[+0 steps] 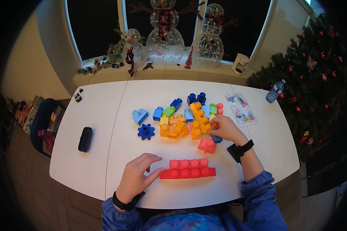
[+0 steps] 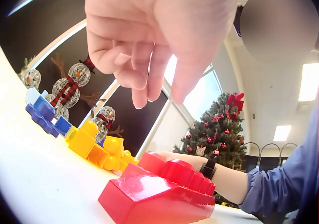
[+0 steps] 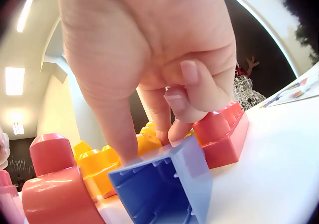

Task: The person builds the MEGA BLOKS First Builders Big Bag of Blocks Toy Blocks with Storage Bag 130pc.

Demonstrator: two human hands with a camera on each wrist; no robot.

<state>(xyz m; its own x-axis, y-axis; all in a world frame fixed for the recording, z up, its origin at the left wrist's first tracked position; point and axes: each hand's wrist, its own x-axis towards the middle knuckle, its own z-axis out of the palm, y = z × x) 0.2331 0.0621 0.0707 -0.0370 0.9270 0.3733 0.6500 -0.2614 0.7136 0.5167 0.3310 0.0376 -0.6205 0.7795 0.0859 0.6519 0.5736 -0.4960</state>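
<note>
Near the middle of the table's (image 1: 81,169) near edge, the red bricks (image 1: 187,173) lie lengthwise along it, seemingly for easy reach, beside the loosely spread left hand (image 1: 137,175). The right hand (image 3: 149,49) reaches down at the tipped blue block (image 3: 197,179), hollow underside nearward; its pinch cannot be confirmed.

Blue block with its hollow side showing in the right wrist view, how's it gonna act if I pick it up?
The blue block should feel light for its size, since it's open inside. Its walls hold a crisp box shape, so probably stiff. Those flat sides suggest it would slide more readily than roll.
</note>
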